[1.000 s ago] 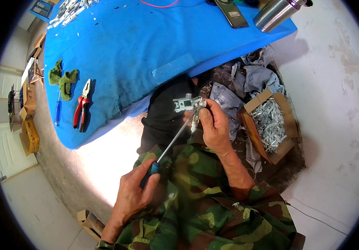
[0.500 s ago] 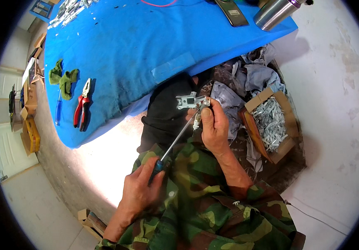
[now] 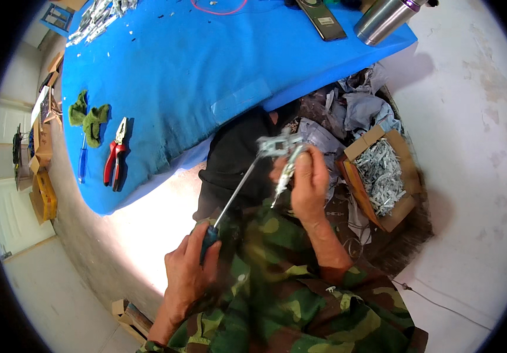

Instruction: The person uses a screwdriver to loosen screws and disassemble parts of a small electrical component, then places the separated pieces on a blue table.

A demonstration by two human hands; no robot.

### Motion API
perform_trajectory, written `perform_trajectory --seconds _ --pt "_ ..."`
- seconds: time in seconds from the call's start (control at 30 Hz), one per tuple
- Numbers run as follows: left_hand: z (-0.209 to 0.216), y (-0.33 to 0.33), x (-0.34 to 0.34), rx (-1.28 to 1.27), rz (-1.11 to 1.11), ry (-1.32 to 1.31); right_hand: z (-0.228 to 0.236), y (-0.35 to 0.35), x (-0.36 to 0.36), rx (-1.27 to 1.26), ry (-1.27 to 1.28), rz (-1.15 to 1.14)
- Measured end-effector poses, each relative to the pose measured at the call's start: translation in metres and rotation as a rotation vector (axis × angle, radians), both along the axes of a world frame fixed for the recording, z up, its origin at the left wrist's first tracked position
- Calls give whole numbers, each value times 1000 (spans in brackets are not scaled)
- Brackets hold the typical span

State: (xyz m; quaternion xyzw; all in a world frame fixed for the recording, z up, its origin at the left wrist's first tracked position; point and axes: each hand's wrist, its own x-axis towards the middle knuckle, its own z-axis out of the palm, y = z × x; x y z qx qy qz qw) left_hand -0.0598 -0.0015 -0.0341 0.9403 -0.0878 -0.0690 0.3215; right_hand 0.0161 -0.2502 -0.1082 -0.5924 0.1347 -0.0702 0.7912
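Note:
My left hand (image 3: 184, 269) is closed round the dark blue handle of a screwdriver (image 3: 236, 193), whose long shaft points up and to the right. Between the thumb and fingers of my right hand (image 3: 311, 189) is a silvery metal bracket (image 3: 277, 145), blurred by motion. A narrow pale arm (image 3: 286, 172) with a thin pin at its end hangs down from the bracket. The screwdriver's tip meets the bracket's left side, or lies just in front of it; blur hides which. Both hands are above my lap.
On the blue-covered table (image 3: 165, 76) lie red-handled pliers (image 3: 114, 157), another screwdriver (image 3: 83, 162), a green cloth (image 3: 93, 122), a phone (image 3: 323, 20) and a pile of metal parts (image 3: 97, 20). A steel flask (image 3: 386, 22) stands at right. Below, a cardboard box (image 3: 409, 162) holds metal strips (image 3: 380, 176).
My right hand has turned the bracket, so its pale arm now swings out below. The screwdriver's tip has shifted left along the bracket, and my left hand has moved slightly left.

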Motion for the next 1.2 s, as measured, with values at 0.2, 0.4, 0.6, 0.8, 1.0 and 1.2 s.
perform_trajectory --seconds 0.2,0.4,0.6,0.8,1.0,1.2 --pt "15 6 12 -101 39 -5 -14 -17 6 300 44 -63" --pt "6 45 84 161 334 -179 -3 -4 2 571 145 196" --pt "-27 46 141 506 258 -345 0 8 -7 579 136 439" --pt "-33 54 158 647 158 -577 3 10 -6 527 145 463" --pt "0 13 123 -311 39 -2 8 15 -5 518 160 503" --pt "1 -19 115 -528 -39 355 4 13 -3 287 61 583"
